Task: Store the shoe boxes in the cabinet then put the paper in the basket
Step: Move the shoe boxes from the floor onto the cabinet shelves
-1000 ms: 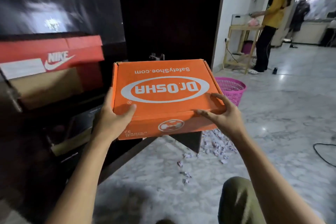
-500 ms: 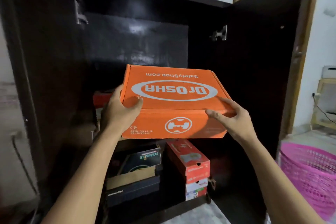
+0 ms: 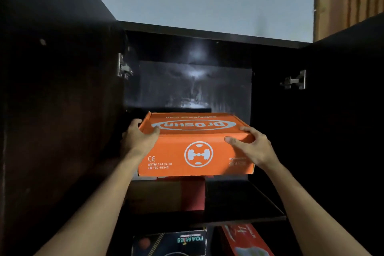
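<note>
Orange corrugated card, judged stiff and light: left hand (image 3: pixel 138 140) and right hand (image 3: pixel 252 147) grip the near top corners of the shoe box (image 3: pixel 197 151), level over a red box (image 3: pixel 182 193) on the cabinet (image 3: pixel 62 110) shelf (image 3: pixel 249 203); contact unclear; side edges suit holding

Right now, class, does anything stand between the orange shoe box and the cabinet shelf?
Yes: a red and brown box sits on the shelf directly under the orange shoe box. To its right the shelf looks free.
</note>
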